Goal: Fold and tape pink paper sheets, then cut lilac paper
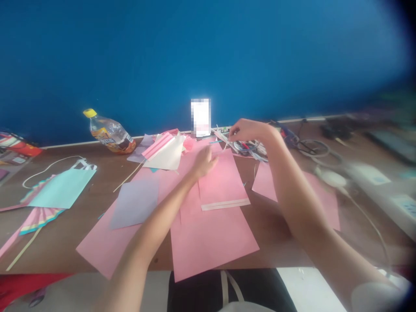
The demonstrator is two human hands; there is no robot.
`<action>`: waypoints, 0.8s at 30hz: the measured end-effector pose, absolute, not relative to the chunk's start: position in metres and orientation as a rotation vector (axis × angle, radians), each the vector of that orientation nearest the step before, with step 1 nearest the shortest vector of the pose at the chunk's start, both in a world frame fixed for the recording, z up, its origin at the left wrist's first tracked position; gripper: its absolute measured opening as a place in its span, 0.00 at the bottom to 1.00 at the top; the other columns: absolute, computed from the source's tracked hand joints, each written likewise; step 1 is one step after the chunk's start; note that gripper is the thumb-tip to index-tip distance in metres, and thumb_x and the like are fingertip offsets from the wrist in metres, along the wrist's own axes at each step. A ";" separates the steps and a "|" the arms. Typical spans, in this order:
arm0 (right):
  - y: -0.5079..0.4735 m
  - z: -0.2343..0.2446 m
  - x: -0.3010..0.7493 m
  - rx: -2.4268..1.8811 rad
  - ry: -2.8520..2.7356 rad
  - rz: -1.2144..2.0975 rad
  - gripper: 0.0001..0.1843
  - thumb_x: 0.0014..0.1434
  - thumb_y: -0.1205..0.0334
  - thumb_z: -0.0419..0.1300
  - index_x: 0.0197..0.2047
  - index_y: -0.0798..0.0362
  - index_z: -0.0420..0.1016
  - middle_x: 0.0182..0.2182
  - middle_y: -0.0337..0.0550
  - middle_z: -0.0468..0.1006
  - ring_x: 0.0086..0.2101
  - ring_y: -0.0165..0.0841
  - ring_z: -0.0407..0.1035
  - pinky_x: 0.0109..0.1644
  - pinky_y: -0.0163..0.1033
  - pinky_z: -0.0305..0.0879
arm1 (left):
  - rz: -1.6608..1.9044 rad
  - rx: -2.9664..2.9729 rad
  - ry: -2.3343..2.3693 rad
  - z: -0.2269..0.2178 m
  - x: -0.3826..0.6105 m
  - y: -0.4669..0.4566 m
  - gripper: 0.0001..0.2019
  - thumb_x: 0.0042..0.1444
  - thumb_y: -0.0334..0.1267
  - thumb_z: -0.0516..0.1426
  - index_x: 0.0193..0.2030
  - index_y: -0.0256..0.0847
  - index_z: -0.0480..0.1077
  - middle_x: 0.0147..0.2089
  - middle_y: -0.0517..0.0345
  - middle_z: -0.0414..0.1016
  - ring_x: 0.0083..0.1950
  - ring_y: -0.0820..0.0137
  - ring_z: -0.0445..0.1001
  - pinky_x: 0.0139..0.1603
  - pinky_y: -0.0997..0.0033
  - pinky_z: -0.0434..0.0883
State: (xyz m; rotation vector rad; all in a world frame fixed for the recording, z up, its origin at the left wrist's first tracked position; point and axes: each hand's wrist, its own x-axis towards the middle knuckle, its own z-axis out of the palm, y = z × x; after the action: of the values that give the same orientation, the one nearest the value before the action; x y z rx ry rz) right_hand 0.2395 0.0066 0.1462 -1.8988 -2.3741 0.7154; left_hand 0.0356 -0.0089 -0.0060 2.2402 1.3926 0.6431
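Note:
My left hand point(204, 162) rests on the upper part of a pink paper sheet point(224, 182) with a pale double stripe along its lower edge. Its thumb stands apart from the fingers, which are partly blurred. Up and to the right, my right hand point(248, 129) has its fingertips pinched at a thin white strip point(222, 135) beside a pile of strips and cords point(248, 147). A larger pink sheet point(211, 247) lies underneath, overlapping other pink paper. Left of my left hand is a lilac sheet point(134, 203).
A tilted drink bottle point(110, 132) with a yellow cap stands near the blue wall point(195, 52). Folded pink and cream paper point(167, 151) lies before it. A mint paper piece with pleated fan point(63, 187) is at left. Cables point(313, 147) and a white power strip point(403, 206) lie right.

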 end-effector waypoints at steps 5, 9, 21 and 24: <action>-0.013 0.167 0.233 -1.684 -2.290 0.674 0.13 0.59 0.51 0.60 0.40 0.50 0.82 0.29 0.43 0.75 0.29 0.32 0.65 0.33 0.37 0.58 | 0.811 2.006 1.036 0.028 0.016 -0.003 0.24 0.68 0.41 0.40 0.68 0.43 0.56 0.69 0.52 0.62 0.70 0.64 0.62 0.68 0.59 0.64; -0.019 0.173 0.229 -1.666 -2.258 0.653 0.15 0.60 0.50 0.61 0.41 0.51 0.81 0.31 0.44 0.76 0.32 0.33 0.67 0.34 0.37 0.59 | 0.807 2.045 0.993 0.036 0.008 -0.003 0.21 0.69 0.48 0.43 0.63 0.45 0.63 0.66 0.52 0.67 0.68 0.62 0.65 0.66 0.58 0.65; -0.012 0.166 0.230 -1.759 -2.313 0.628 0.12 0.58 0.52 0.62 0.40 0.50 0.82 0.29 0.42 0.75 0.29 0.32 0.64 0.32 0.37 0.57 | 0.612 2.472 1.188 -0.006 0.023 0.006 0.31 0.59 0.43 0.58 0.68 0.39 0.56 0.70 0.43 0.60 0.71 0.54 0.59 0.70 0.51 0.57; -0.011 0.165 0.233 -1.790 -2.283 0.642 0.13 0.58 0.52 0.62 0.39 0.51 0.82 0.29 0.43 0.75 0.29 0.32 0.64 0.32 0.36 0.57 | 0.503 2.487 1.244 -0.009 0.022 0.009 0.36 0.59 0.45 0.56 0.71 0.36 0.49 0.71 0.39 0.56 0.72 0.52 0.56 0.70 0.49 0.56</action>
State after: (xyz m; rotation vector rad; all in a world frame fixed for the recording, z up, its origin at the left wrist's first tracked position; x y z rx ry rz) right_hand 0.2329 -0.0106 0.1653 -1.7903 -2.2830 0.6418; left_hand 0.0222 0.0087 -0.0087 2.4869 1.2441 0.5031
